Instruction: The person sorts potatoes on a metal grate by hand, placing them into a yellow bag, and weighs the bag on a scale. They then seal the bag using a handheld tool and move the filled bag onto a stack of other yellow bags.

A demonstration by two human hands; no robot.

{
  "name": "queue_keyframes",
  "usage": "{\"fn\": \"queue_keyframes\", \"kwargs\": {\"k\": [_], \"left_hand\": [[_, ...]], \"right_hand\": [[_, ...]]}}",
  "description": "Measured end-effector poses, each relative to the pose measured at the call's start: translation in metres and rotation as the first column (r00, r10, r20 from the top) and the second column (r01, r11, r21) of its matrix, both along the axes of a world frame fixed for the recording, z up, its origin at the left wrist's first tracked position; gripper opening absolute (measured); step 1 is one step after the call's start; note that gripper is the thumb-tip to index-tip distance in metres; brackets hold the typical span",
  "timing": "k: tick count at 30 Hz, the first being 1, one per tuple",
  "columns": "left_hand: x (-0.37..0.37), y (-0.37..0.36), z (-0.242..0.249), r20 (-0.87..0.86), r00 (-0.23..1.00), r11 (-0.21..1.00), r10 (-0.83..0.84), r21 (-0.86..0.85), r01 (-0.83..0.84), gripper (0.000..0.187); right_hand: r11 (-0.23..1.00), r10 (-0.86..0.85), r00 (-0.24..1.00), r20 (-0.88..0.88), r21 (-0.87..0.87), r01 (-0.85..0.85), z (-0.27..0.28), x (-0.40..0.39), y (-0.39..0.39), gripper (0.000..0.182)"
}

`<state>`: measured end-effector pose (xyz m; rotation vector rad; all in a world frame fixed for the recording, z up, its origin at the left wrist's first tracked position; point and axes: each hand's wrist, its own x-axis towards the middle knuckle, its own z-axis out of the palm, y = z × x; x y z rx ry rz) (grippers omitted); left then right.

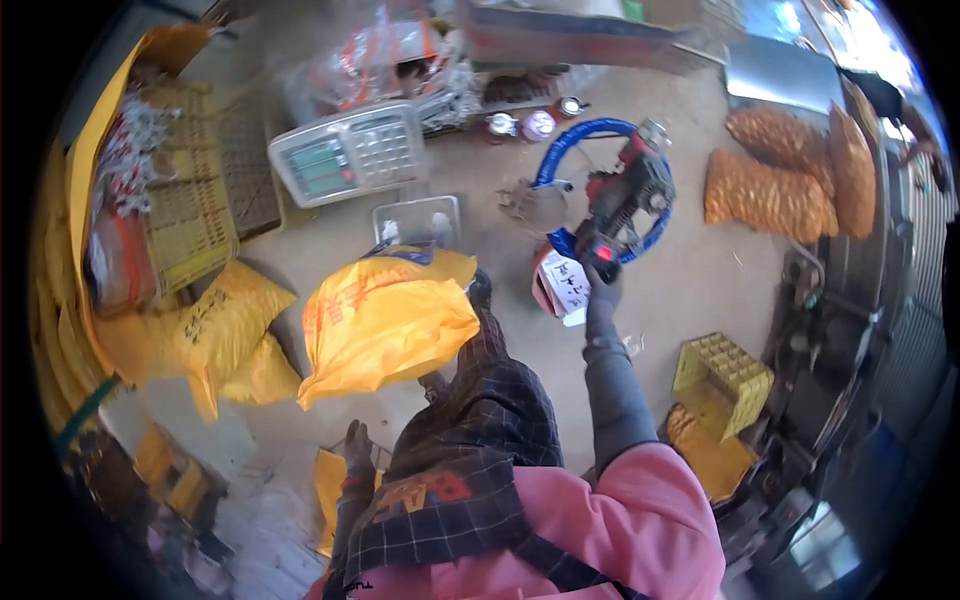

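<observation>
Sack-stitching machine [625, 205], red, blue-hooped: your right hand [603, 285] grips it, raised over the floor. Left to right: left hand [357, 452] hanging, grip unclear; yellow sack [385, 320] on scale [350, 152]. Step: closing; next needs sack mouth gathered.

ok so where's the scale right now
In the head view the scale sits upper left of centre on the floor, just beyond the yellow sack and beside the yellow crate.
</observation>
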<state>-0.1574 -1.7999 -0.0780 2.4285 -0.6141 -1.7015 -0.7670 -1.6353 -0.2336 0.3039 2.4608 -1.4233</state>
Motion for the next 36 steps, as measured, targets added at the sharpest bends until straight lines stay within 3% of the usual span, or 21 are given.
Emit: {"fn": "queue_keyframes", "kwargs": {"k": [2,4,5,6,7,8,10,16,18,24,25,26,28,30,31,32,33,34,36], "left_hand": [[0.010,0.002,0.005,-0.006,0.979,0.976,-0.204,-0.077,0.203,0.047],[0.014,-0.010,0.009,0.021,0.993,0.993,-0.117,-0.024,0.117,0.044],[0.037,-0.007,0.001,-0.030,0.957,0.942,-0.289,-0.185,0.279,0.039],[0.020,-0.017,0.032,-0.078,0.952,0.955,-0.295,-0.057,0.291,0.060],[0.015,-0.022,0.039,-0.066,0.963,0.965,-0.260,-0.064,0.256,0.057],[0.013,-0.026,0.044,-0.051,0.974,0.973,-0.222,-0.068,0.219,0.054],[0.012,-0.031,0.044,-0.038,0.974,0.972,-0.225,-0.075,0.222,0.053],[-0.011,-0.045,0.045,-0.100,0.949,0.953,-0.300,-0.062,0.295,0.054],[-0.031,-0.046,0.050,-0.061,0.920,0.921,-0.387,-0.077,0.382,0.059],[-0.060,-0.067,0.046,-0.058,0.868,0.870,-0.492,-0.077,0.488,0.065],[-0.056,-0.068,0.040,-0.059,0.870,0.871,-0.490,-0.083,0.485,0.065],[-0.050,-0.067,0.034,-0.061,0.858,0.858,-0.510,-0.113,0.501,0.058],[-0.028,-0.064,0.024,-0.052,0.859,0.855,-0.510,-0.138,0.500,0.052],[-0.005,-0.061,0.016,0.010,0.865,0.859,-0.502,0.126,0.497,0.057],[0.007,-0.061,0.007,0.066,0.880,0.874,-0.470,0.170,0.455,0.060],[0.031,-0.063,-0.012,0.062,0.892,0.886,-0.448,0.162,0.434,0.060],[0.062,-0.065,-0.035,0.187,0.354,0.367,-0.916,0.039,0.929,0.061],[0.085,-0.064,-0.046,0.364,-0.345,-0.355,-0.865,0.041,0.934,0.062],[0.070,-0.084,-0.043,0.503,-0.160,-0.282,-0.849,-0.176,0.943,0.062]], "right_hand": [[0.995,-0.098,0.994,-0.043,0.019,0.099,0.021,0.008,-0.027,0.067],[0.949,-0.227,0.974,0.030,-0.217,0.228,0.012,0.017,-0.032,0.069],[0.859,-0.348,0.925,0.150,-0.345,0.379,-0.003,0.019,-0.032,0.069],[0.730,-0.432,0.857,0.282,-0.448,0.516,-0.018,0.021,-0.033,0.069],[0.623,-0.469,0.783,0.409,-0.475,0.621,0.005,0.022,-0.042,0.070],[0.609,-0.486,0.771,0.411,-0.473,0.636,0.020,0.021,-0.046,0.070],[0.466,-0.488,0.718,0.496,-0.548,0.695,0.032,0.019,-0.048,0.073],[0.504,-0.498,0.725,0.475,-0.522,0.688,0.012,0.012,-0.042,0.071],[0.385,-0.555,0.648,0.522,-0.529,0.756,0.009,0.011,-0.046,0.073],[0.442,-0.523,0.662,0.536,-0.494,0.749,0.007,0.008,-0.045,0.067],[0.433,-0.517,0.645,0.563,-0.477,0.764,0.009,0.007,-0.043,0.074],[0.430,-0.508,0.627,0.590,-0.457,0.779,0.010,0.008,-0.041,0.081],[0.384,-0.456,0.666,0.590,-0.545,0.745,0.020,0.017,-0.044,0.070],[0.591,-0.501,0.628,0.596,-0.294,0.751,0.007,0.046,-0.042,0.048],[0.756,-0.299,0.759,0.578,-0.342,0.559,-0.003,0.062,-0.032,0.048],[0.978,0.038,0.920,0.390,-0.202,0.046,-0.005,0.087,-0.029,0.057],[0.963,0.264,0.854,0.449,-0.069,-0.262,0.015,0.104,-0.034,0.065],[0.956,0.287,0.851,0.440,-0.071,-0.286,0.038,0.120,-0.046,0.065],[0.775,0.551,0.728,0.407,-0.573,-0.266,0.091,0.162,-0.085,0.070]]}}
